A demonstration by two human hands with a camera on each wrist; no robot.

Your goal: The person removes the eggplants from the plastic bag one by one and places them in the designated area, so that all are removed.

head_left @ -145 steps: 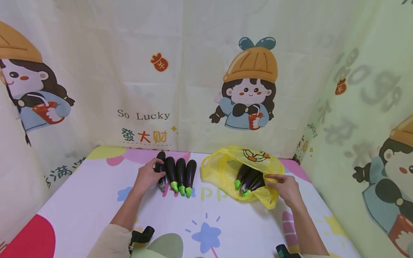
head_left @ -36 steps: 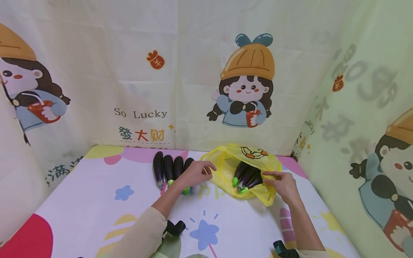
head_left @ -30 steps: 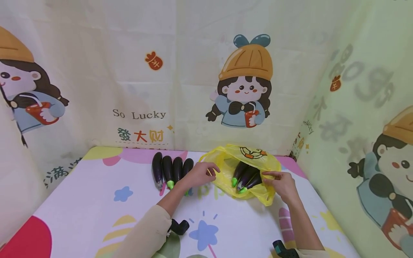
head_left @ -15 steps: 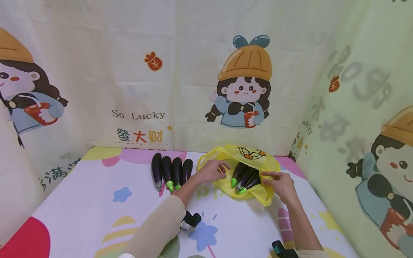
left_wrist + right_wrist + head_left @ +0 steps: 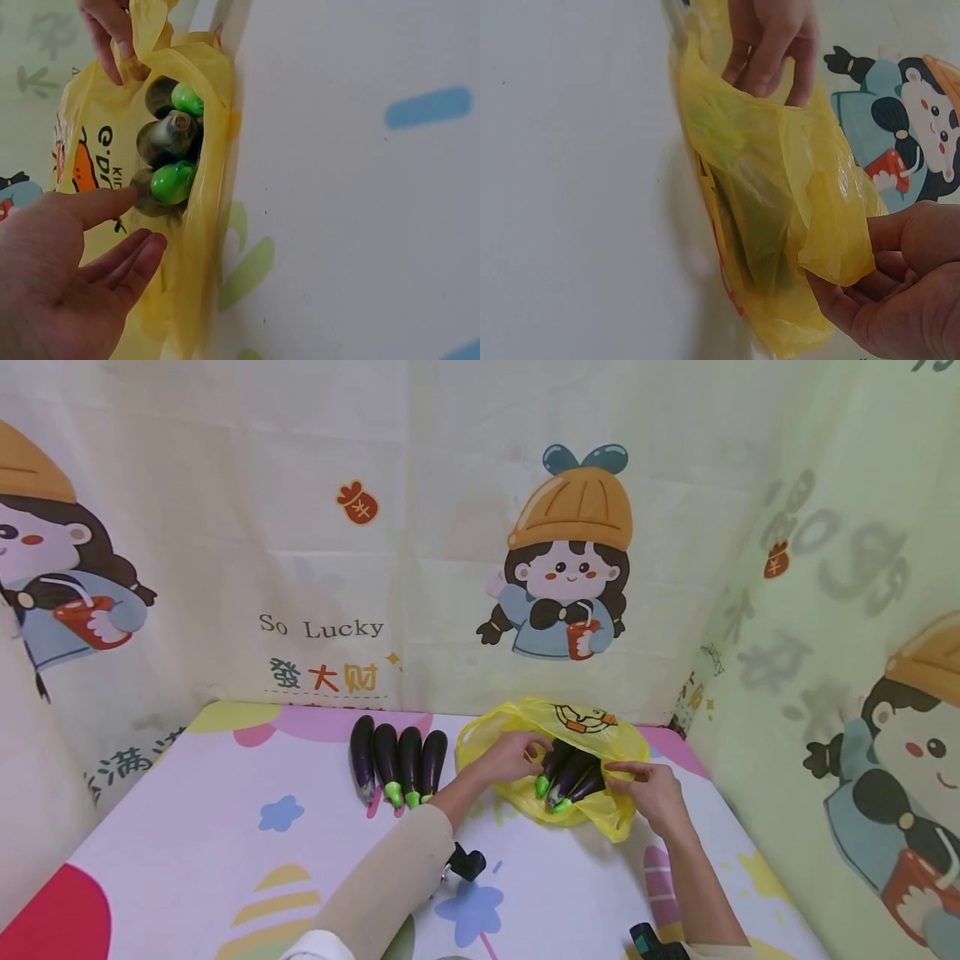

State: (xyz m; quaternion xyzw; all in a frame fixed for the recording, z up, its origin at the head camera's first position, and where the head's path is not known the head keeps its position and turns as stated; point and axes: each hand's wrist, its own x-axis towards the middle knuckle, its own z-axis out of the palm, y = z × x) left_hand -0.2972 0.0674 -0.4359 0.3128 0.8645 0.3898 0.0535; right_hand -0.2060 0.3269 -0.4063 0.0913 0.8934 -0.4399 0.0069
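A yellow plastic bag (image 5: 517, 717) lies on its side, mouth toward the person. Inside are three dark purple eggplants (image 5: 573, 772), green or greyish stem ends facing out. My left hand (image 5: 513, 756) reaches into the mouth from the left. In the left wrist view its thumb and fingers (image 5: 154, 251) are spread, the thumb tip right at the nearest eggplant's stem end (image 5: 174, 182). My right hand (image 5: 652, 789) pinches the bag's right edge between thumb and fingers, holding the mouth up, as the right wrist view shows on the yellow film (image 5: 840, 240).
Several more eggplants (image 5: 386, 756) lie side by side left of the bag, stems toward the person. The table is covered by a printed white cloth (image 5: 187, 860). Cartoon-printed curtains (image 5: 450, 568) enclose the back and sides.
Earlier my left hand gripped the leftmost eggplant in the row; it let go and moved right, into the bag's mouth. My right hand kept its pinch on the bag.
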